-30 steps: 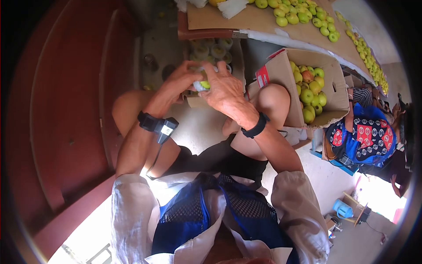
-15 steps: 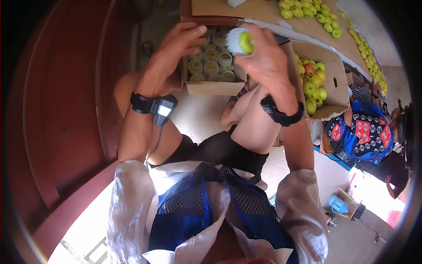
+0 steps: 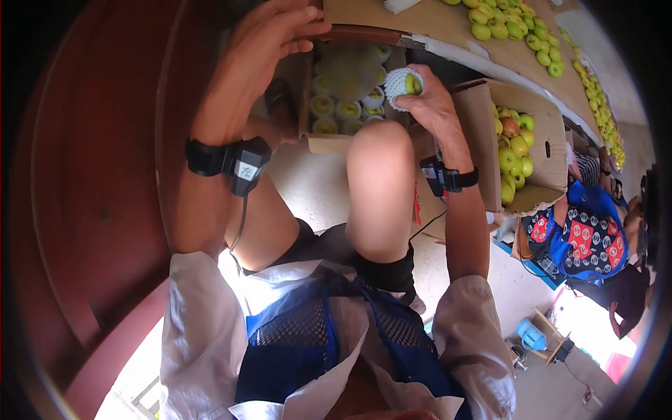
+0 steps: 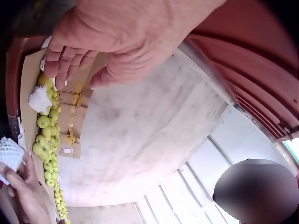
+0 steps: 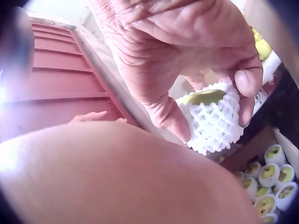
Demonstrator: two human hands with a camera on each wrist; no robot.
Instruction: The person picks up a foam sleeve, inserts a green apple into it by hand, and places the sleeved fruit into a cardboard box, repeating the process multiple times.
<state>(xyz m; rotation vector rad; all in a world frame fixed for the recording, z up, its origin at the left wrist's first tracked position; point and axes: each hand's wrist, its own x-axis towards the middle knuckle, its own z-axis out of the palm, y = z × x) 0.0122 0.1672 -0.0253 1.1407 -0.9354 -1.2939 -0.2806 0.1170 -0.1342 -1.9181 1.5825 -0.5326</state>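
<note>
A green apple in a white foam net [image 3: 404, 85] is gripped by my right hand [image 3: 434, 105], just right of the box of netted apples [image 3: 329, 143]. In the right wrist view, my thumb and fingers hold the netted apple [image 5: 212, 121] around its sides, with green skin showing at the net's opening. My left hand [image 3: 269, 42] is raised at the upper left, fingers extended, holding nothing. The left wrist view shows the left hand [image 4: 121, 42] with its fingers loosely spread. A blurry translucent patch covers part of the netted apples in the head view.
A carton [image 3: 549, 164] of loose apples stands to the right. More apples [image 3: 514, 28] lie on the cardboard-covered table behind. My raised knee [image 3: 381, 168] is between the hands, and a red panel [image 3: 98, 175] rises on the left.
The hands have drawn apart. The right hand carried the netted apple rightward, then slightly lower; the left let go and rose up and left. One knee has come up before the apple box.
</note>
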